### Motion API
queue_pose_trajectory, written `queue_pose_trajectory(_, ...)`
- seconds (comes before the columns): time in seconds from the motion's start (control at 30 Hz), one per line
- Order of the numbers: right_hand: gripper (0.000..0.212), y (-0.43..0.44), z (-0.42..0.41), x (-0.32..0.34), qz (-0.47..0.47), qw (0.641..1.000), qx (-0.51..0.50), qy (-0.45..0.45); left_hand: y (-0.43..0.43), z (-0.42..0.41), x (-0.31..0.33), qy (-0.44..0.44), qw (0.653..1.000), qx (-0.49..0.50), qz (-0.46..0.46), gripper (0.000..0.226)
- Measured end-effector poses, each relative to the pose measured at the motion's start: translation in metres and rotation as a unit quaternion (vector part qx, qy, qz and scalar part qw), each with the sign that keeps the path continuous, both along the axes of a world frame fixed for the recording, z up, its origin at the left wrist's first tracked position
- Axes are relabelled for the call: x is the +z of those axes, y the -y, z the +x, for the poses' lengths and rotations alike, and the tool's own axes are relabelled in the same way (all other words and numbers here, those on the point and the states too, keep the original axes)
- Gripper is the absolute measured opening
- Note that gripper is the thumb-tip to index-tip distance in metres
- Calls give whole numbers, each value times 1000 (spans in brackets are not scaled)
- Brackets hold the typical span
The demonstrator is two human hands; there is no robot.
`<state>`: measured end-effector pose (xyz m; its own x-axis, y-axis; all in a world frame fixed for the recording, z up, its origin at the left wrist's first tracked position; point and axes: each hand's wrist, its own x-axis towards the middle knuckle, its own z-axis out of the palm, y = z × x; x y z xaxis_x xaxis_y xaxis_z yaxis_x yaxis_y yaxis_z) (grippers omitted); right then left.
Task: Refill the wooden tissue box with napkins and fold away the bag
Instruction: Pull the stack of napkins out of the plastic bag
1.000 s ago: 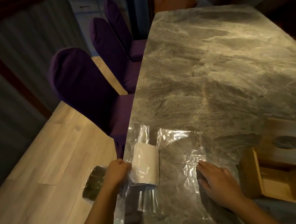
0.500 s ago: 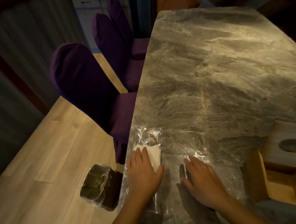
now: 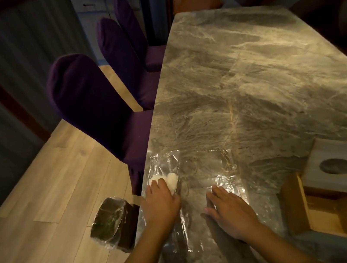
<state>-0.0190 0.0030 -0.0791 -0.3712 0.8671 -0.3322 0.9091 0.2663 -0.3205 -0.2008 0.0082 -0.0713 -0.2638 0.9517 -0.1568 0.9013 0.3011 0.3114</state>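
Note:
A clear plastic bag [image 3: 206, 171] lies flat on the marble table [image 3: 238, 71] near its left edge. My left hand [image 3: 160, 206] presses palm-down on the bag's folded left part, over a white label [image 3: 172, 180] that shows past my fingertips. Flat on the bag's right part lies my right hand [image 3: 230, 211], fingers spread. The wooden tissue box [image 3: 338, 216] sits open at the right. Its lid [image 3: 339, 168], with a round hole, leans across the box's far side. I see no napkins inside the box from here.
Purple chairs [image 3: 96, 111] line the table's left side. A dark wrapped block [image 3: 112, 225] sits on the wooden floor beside the table edge, just left of my left hand. Beyond the bag the tabletop stretches away.
My left hand has folded the bag's left flap with the white label over onto the table and now presses it down. My right hand has slid inward on the bag.

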Motion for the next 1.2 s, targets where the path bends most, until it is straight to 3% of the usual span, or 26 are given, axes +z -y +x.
queue_pose_trajectory(0.2, 37, -22, 16, 1, 48, 999, -5, 14, -8, -14, 27, 193, 976, 96, 18, 38)
queue_pose_trajectory(0.37, 42, -38, 33, 2, 81, 993, -31, 82, -5, -36, 40, 372, 905, 205, 27, 15)
queue_pose_trajectory(0.63, 48, -61, 46, 3, 60, 988, -85, 111, 30, -48, 11, 445, 852, 256, -107, 20)
queue_pose_trajectory(0.7, 48, -64, 46, 6, 55, 988, -86, 111, 32, -49, 5, 414, 867, 245, -130, 14)
queue_pose_trajectory(0.8, 41, -62, 46, 11, 82, 987, -93, 104, 30, -54, 4, 270, 923, 167, -218, 21)
queue_pose_trajectory(0.87, 32, -55, 41, 14, 107, 987, -102, 60, 30, -52, 6, 172, 965, 99, -173, 22)
queue_pose_trajectory(0.93, 26, -41, 33, 17, 120, 987, -110, 13, 29, -45, 14, 114, 991, 56, -47, 25)
queue_pose_trajectory(1.03, 29, -13, 16, 18, 128, 988, -89, 5, 20, -34, 24, 93, 992, -29, 80, 16)
queue_pose_trajectory(1.2, 44, 16, 2, 5, 86, 991, -96, 42, 11, -25, 7, 26, 986, -158, 46, 52)
